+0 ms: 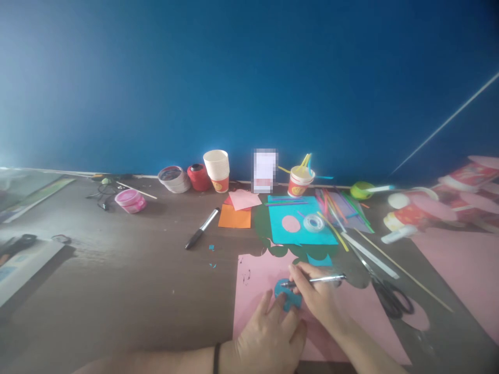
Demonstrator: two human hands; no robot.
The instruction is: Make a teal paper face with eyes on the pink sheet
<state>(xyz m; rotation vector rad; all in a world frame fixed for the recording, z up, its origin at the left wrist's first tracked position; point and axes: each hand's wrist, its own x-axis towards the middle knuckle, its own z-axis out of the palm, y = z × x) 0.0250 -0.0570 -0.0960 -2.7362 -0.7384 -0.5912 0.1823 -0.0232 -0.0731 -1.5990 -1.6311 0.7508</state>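
A small blue paper shape (pixel 287 292) lies on a large pink sheet (pixel 249 291) whose upper edge is cut in scallops. My left hand (pixel 273 332) rests with its fingers spread, the tips pressing the blue piece against the pink sheet. In my right hand (pixel 317 293) is a silver and black pen (pixel 327 278), pinched near its tip, which points at the blue piece. Whether the tip touches the paper I cannot tell. Partly beneath my fingers, the lower edge of the blue piece is hidden.
Black-handled scissors (pixel 393 300) and a wooden stick (pixel 405 270) lie to the right. Behind are a blue sheet (pixel 280 234) with a tape roll (pixel 313 223), a cup of strips (pixel 301 182), stacked paper cups (pixel 217 169), orange paper (pixel 234 217) and a marker (pixel 201 228).
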